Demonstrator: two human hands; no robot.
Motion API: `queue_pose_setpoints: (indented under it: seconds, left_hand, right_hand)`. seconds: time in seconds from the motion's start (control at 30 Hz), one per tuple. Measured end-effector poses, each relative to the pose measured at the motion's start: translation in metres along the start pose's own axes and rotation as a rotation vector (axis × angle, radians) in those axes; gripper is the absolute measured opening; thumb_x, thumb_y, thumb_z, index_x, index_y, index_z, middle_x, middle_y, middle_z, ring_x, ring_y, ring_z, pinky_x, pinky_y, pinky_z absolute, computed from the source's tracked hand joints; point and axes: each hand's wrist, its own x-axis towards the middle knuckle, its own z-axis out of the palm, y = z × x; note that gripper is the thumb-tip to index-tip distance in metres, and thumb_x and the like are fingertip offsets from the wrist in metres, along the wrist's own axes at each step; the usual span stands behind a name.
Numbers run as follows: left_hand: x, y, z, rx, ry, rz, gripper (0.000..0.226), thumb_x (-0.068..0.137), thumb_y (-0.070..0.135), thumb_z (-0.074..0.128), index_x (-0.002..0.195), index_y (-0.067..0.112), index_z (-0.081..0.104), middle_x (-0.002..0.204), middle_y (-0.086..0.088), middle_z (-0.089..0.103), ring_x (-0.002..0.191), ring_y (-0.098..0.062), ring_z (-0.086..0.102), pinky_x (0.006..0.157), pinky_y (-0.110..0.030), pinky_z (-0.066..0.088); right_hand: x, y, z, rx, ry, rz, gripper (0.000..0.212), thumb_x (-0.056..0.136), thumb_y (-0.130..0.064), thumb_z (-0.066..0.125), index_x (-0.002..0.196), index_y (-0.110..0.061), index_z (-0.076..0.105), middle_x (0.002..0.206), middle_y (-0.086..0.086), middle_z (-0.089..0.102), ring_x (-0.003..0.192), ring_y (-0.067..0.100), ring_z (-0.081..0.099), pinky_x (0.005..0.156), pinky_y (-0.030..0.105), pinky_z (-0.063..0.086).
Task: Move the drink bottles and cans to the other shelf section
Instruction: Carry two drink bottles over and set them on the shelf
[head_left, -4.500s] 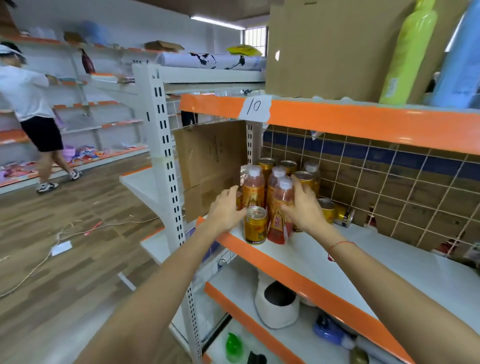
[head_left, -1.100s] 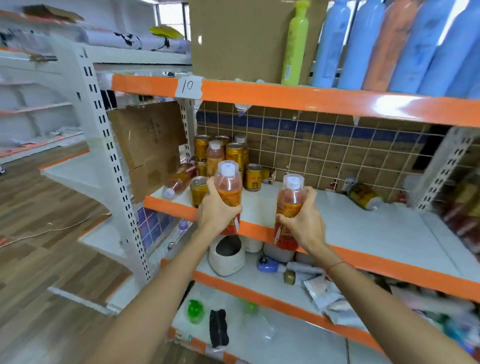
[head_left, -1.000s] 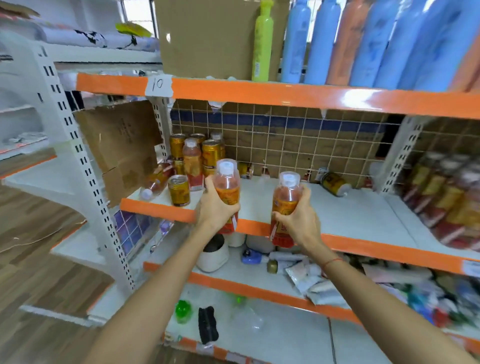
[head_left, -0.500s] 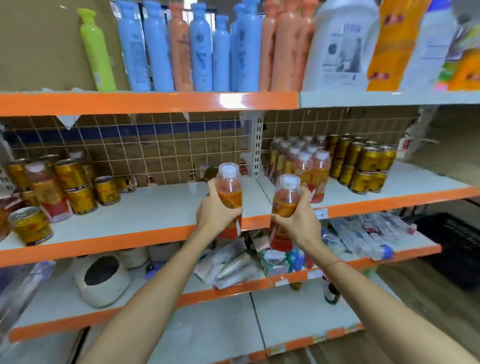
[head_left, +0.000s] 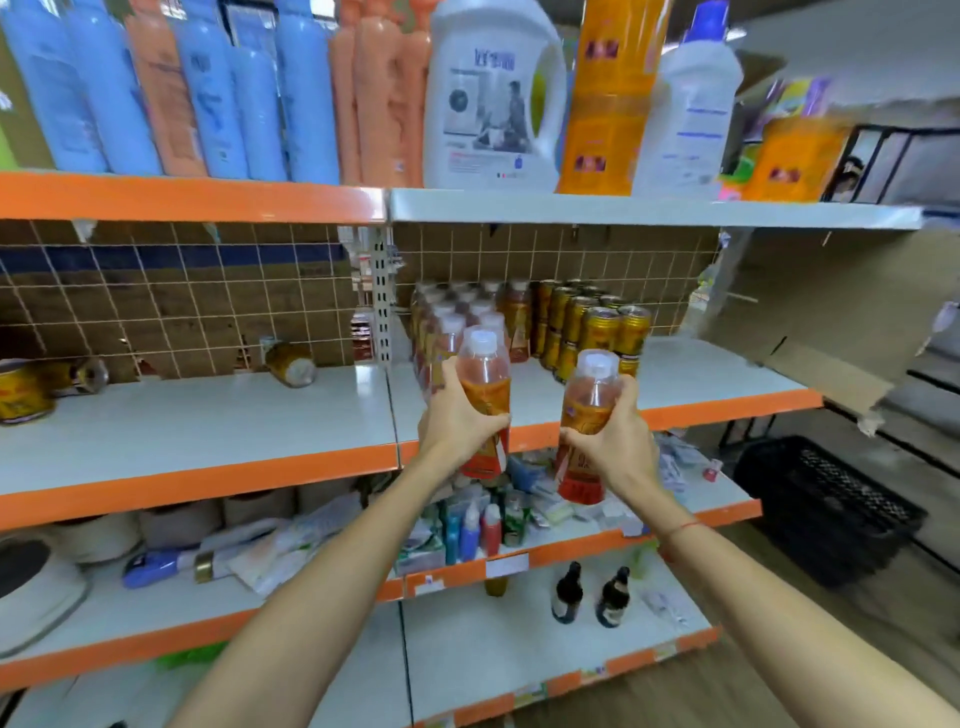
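Note:
My left hand (head_left: 457, 421) grips an orange drink bottle (head_left: 484, 374) with a white cap, held upright. My right hand (head_left: 615, 441) grips a second such bottle (head_left: 589, 400). Both hang in front of the right shelf section (head_left: 727, 384), just before its orange front edge. On that section stand several matching bottles (head_left: 457, 317) at its left and several gold cans (head_left: 587, 322) beside them. On the left shelf section (head_left: 208, 415) one can lies on its side (head_left: 291, 364) at the back, and gold cans (head_left: 21, 389) stand at the far left edge.
Tall blue and orange bottles and large detergent jugs (head_left: 493, 98) fill the shelf above. The lower shelves hold toiletries, packets and two dark bottles (head_left: 587, 597). A sheet of cardboard (head_left: 831, 322) closes the right end, and a black crate (head_left: 826, 509) sits on the floor beyond.
I took two bottles from the cluster at the left end and carried them rightward along the shelf. They now hang in front of the right section, nearer its stock.

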Motion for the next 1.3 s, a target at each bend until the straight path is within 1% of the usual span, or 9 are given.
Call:
queue_pose_setpoints:
  seconds: [0.2, 0.33, 0.43, 0.5, 0.63, 0.77, 0.93, 1.1, 1.3]
  left_hand:
    - [0.036, 0.022, 0.045, 0.008, 0.028, -0.008, 0.089, 0.068, 0.037, 0.080, 0.134, 0.024, 0.021, 0.119, -0.007, 0.059, 0.101, -0.028, 0.061, 0.083, -0.045, 0.054]
    - [0.065, 0.029, 0.072, 0.026, 0.038, 0.005, 0.086, 0.069, 0.036, 0.080, 0.132, 0.023, 0.023, 0.112, -0.007, 0.062, 0.097, -0.027, 0.063, 0.081, -0.043, 0.055]
    - [0.087, 0.032, 0.090, 0.028, 0.037, -0.011, 0.080, 0.069, 0.037, 0.080, 0.126, 0.023, 0.025, 0.099, -0.006, 0.065, 0.087, -0.026, 0.065, 0.074, -0.042, 0.056]
    - [0.099, 0.033, 0.101, 0.037, 0.043, 0.000, 0.080, 0.069, 0.038, 0.080, 0.125, 0.025, 0.024, 0.096, -0.004, 0.064, 0.085, -0.025, 0.066, 0.073, -0.042, 0.056]
    - [0.120, 0.032, 0.121, 0.039, 0.073, -0.015, 0.081, 0.068, 0.039, 0.079, 0.125, 0.028, 0.022, 0.100, -0.004, 0.065, 0.086, -0.025, 0.066, 0.075, -0.042, 0.057]
    - [0.130, 0.028, 0.139, 0.095, 0.089, -0.082, 0.085, 0.068, 0.040, 0.079, 0.129, 0.026, 0.021, 0.099, -0.009, 0.066, 0.087, -0.029, 0.066, 0.074, -0.042, 0.056]
    - [0.139, 0.028, 0.160, 0.118, 0.141, -0.141, 0.086, 0.069, 0.041, 0.079, 0.131, 0.022, 0.022, 0.100, -0.009, 0.066, 0.088, -0.030, 0.066, 0.075, -0.044, 0.056]
    - [0.145, 0.024, 0.172, 0.137, 0.166, -0.182, 0.084, 0.069, 0.034, 0.081, 0.131, 0.018, 0.026, 0.110, -0.010, 0.064, 0.097, -0.031, 0.064, 0.080, -0.041, 0.055]
    - [0.147, 0.020, 0.181, 0.134, 0.188, -0.204, 0.080, 0.071, 0.032, 0.079, 0.129, 0.018, 0.026, 0.113, -0.011, 0.061, 0.099, -0.032, 0.063, 0.080, -0.044, 0.055]
  right_hand:
    - [0.044, 0.034, -0.006, 0.010, 0.004, -0.015, 0.083, 0.072, -0.033, 0.079, 0.133, -0.017, 0.025, 0.123, 0.011, 0.057, 0.101, 0.034, 0.061, 0.067, 0.032, 0.043]
    - [0.075, 0.048, 0.002, 0.076, 0.001, -0.018, 0.085, 0.072, -0.033, 0.079, 0.134, -0.018, 0.023, 0.126, 0.010, 0.054, 0.105, 0.033, 0.059, 0.073, 0.039, 0.049]
    - [0.097, 0.056, 0.007, 0.053, -0.007, -0.029, 0.088, 0.071, -0.034, 0.079, 0.136, -0.017, 0.022, 0.127, 0.010, 0.053, 0.107, 0.033, 0.058, 0.078, 0.041, 0.049]
    - [0.111, 0.060, 0.012, 0.050, 0.000, -0.019, 0.089, 0.071, -0.035, 0.079, 0.136, -0.018, 0.022, 0.126, 0.009, 0.054, 0.106, 0.033, 0.058, 0.079, 0.042, 0.051]
    - [0.132, 0.070, 0.020, 0.071, -0.011, -0.031, 0.084, 0.071, -0.035, 0.079, 0.131, -0.021, 0.022, 0.121, 0.008, 0.056, 0.104, 0.031, 0.059, 0.079, 0.044, 0.052]
    - [0.148, 0.081, 0.030, 0.067, -0.051, -0.037, 0.087, 0.072, -0.036, 0.078, 0.134, -0.022, 0.019, 0.122, 0.008, 0.057, 0.105, 0.032, 0.060, 0.081, 0.045, 0.051]
    - [0.173, 0.098, 0.038, 0.074, -0.110, -0.102, 0.087, 0.072, -0.035, 0.078, 0.135, -0.017, 0.022, 0.121, 0.010, 0.057, 0.104, 0.033, 0.059, 0.073, 0.033, 0.044]
    - [0.187, 0.108, 0.042, 0.110, -0.192, -0.177, 0.089, 0.071, -0.038, 0.078, 0.136, -0.021, 0.019, 0.121, 0.006, 0.057, 0.104, 0.028, 0.060, 0.079, 0.041, 0.052]
    - [0.193, 0.113, 0.054, 0.168, -0.241, -0.182, 0.089, 0.071, -0.034, 0.079, 0.136, -0.020, 0.019, 0.120, 0.006, 0.058, 0.104, 0.027, 0.060, 0.079, 0.035, 0.049]
